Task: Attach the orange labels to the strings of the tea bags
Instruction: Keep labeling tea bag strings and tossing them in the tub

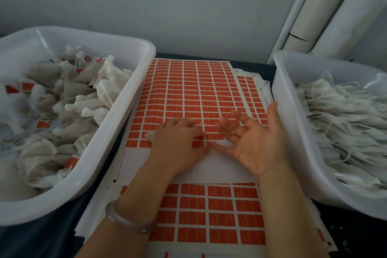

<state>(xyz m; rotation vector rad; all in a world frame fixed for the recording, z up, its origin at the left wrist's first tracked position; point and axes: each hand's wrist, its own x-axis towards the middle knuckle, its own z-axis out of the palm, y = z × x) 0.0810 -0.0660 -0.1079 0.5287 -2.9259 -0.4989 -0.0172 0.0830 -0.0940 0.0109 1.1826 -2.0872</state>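
A sheet of orange labels (194, 94) lies between two tubs, with a peeled white strip (222, 165) across it. My left hand (178, 144) lies palm down on the sheet over a tea bag. A white corner of the tea bag (149, 135) shows at the hand's left. Its string (199, 124) shows at the fingertips. My right hand (253, 138) hovers just to the right, palm turned up and left, fingers spread, holding nothing. A second orange label sheet (217, 213) lies nearer to me.
A white tub (134, 81) on the left holds several tea bags with orange labels attached. A white tub (293, 123) on the right holds several unlabelled tea bags with loose strings. White pipes (326, 6) stand at the back right against the wall.
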